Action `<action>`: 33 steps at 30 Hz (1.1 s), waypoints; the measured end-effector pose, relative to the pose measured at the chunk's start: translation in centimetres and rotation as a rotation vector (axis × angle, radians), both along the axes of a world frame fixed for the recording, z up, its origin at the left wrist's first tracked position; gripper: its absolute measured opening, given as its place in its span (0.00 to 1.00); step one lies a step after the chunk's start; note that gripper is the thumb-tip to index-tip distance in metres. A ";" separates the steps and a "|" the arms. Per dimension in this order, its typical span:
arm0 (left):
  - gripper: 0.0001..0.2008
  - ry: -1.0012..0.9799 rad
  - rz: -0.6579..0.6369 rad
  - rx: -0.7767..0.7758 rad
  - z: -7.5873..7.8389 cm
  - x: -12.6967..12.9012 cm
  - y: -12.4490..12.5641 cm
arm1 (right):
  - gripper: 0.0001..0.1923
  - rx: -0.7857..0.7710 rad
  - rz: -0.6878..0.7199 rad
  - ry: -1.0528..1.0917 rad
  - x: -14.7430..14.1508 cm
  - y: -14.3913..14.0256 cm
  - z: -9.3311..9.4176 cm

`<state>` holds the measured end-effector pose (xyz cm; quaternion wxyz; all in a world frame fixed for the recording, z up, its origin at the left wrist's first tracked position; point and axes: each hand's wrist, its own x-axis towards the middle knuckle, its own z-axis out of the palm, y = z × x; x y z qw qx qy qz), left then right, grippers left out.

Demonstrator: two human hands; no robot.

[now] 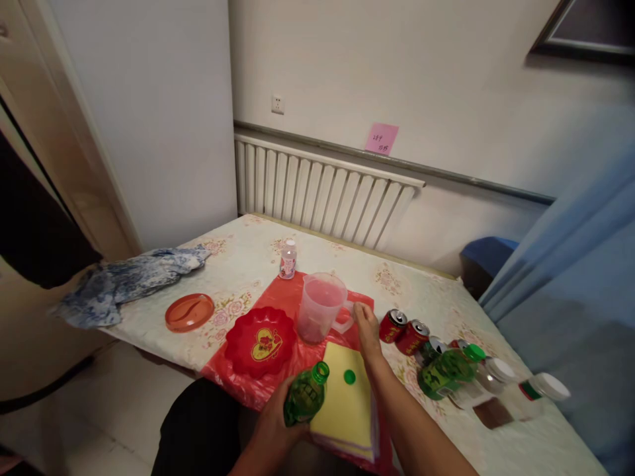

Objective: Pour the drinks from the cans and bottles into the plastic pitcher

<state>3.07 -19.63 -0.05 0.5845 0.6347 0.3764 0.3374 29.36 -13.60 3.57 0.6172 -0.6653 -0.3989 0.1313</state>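
Observation:
My left hand point(278, 416) is wrapped round a green plastic bottle point(305, 396) whose neck stands uncapped, tilted slightly to the right. A green bottle cap point(350, 377) lies on a stack of yellow paper point(342, 403) just right of the bottle. Farther back, my right hand point(366, 325) is closed at the handle of a translucent plastic jug point(320, 307); the fingertips are partly hidden. The jug stands upright on a red plastic sheet point(233, 383). Left of it lies a red scalloped plate point(243, 344) with a yellow heart print.
Red drink cans point(394, 325), a capped green bottle point(446, 373) and clear white-capped bottles point(516, 400) crowd the right side. A small pink-labelled bottle point(288, 259) stands behind the sheet. Leftward are an orange round lid point(189, 313) and a blue-white cloth point(143, 281). A radiator point(317, 185) lines the wall.

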 end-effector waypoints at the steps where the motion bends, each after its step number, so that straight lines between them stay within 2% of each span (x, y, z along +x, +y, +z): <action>1: 0.35 0.021 0.014 0.006 0.0 0.0 0.0 | 0.22 -0.029 -0.018 -0.033 0.4 -0.7 -0.1; 4: 0.34 0.054 0.030 0.004 -0.2 0.0 -0.1 | 0.19 -0.152 -0.019 -0.152 1.2 -3.1 -1.2; 7: 0.35 0.022 0.004 0.011 -0.4 0.2 -0.2 | 0.14 -0.284 0.061 -0.278 1.1 -5.9 -3.2; 12: 0.36 0.051 -0.012 0.018 -0.1 0.6 -0.6 | 0.20 -0.443 0.168 -0.427 -0.3 -9.0 -6.3; 16: 0.35 0.056 -0.014 0.030 0.4 0.6 -1.0 | 0.11 -0.503 0.215 -0.493 -1.3 -9.4 -6.4; 18: 0.35 0.050 -0.018 0.035 0.6 0.5 -1.1 | 0.09 -0.495 0.249 -0.511 -1.6 -9.3 -5.4; 20: 0.35 0.051 -0.020 0.043 0.6 0.5 -1.2 | 0.09 -0.466 0.294 -0.526 -1.8 -9.2 -3.5; 25: 0.36 0.064 -0.028 0.071 0.9 0.9 -1.2 | 0.15 -0.353 0.415 -0.586 -3.0 -10.3 3.3; 28: 0.35 0.069 -0.051 0.074 1.2 1.3 -1.3 | 0.17 -0.282 0.541 -0.708 -4.3 -11.8 7.1; 30: 0.34 0.084 -0.054 0.077 1.2 1.4 -1.4 | 0.18 -0.302 0.599 -0.764 -5.1 -12.8 8.9; 33: 0.34 0.096 -0.039 0.087 1.1 1.4 -1.6 | 0.21 -0.345 0.646 -0.816 -5.8 -13.6 10.1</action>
